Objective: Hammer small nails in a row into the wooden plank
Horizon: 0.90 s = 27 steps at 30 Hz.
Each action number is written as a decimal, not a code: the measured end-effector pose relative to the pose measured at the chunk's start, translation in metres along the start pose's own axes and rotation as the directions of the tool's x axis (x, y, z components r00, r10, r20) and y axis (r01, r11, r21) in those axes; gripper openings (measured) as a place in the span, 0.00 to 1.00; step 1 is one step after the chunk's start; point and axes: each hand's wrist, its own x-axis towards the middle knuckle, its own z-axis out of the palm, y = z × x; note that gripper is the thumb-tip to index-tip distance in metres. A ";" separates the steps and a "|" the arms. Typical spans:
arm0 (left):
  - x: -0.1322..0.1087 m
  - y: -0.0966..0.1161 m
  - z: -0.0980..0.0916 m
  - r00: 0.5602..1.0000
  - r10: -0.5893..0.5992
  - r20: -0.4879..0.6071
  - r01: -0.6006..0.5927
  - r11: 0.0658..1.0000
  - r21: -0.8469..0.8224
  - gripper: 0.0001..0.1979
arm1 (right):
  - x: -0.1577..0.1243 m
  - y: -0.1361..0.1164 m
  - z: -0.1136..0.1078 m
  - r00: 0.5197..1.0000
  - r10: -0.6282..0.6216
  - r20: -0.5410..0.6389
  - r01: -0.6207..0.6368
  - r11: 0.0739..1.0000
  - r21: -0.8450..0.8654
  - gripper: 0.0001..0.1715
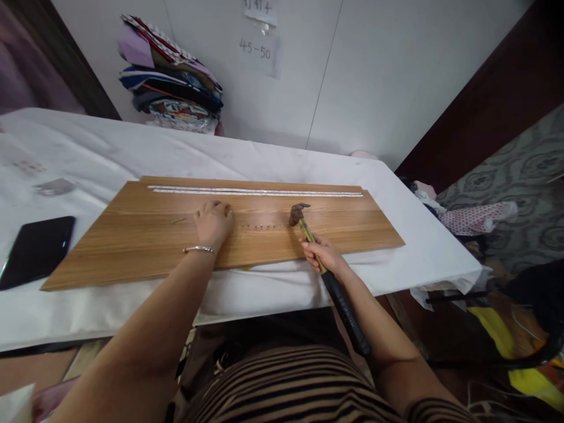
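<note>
My right hand (pixel 324 254) is wrapped round a claw hammer (pixel 307 230), gripping the wooden part of its handle. The rusty head is at the board's surface, by the right end of a row of several small nails (pixel 267 226). The black grip of the handle slants down toward me. My left hand (pixel 214 224), with a bracelet at the wrist, rests on the wooden board (pixel 132 247) left of the nails. Its fingers are curled under, and what they hold, if anything, is hidden. A thin nail-like piece (pixel 179 220) lies just left of it.
Two white measuring strips (pixel 259 192) run along the board's far part. A black phone (pixel 37 249) and a small clear plastic piece (pixel 53 187) lie to the left on the white tablecloth (pixel 110 150). Folded clothes (pixel 171 76) are stacked by the wall.
</note>
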 end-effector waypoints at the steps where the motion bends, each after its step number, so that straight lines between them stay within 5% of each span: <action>1: 0.000 0.000 0.000 1.000 0.001 -0.001 -0.001 1.000 0.002 0.20 | 0.000 0.000 0.000 1.000 -0.001 0.000 0.001 1.000 -0.001 0.26; 27: 0.000 -0.001 0.001 1.000 -0.004 -0.001 0.004 1.000 0.011 0.21 | 0.001 0.002 -0.002 1.000 -0.007 0.019 0.007 1.000 -0.003 0.25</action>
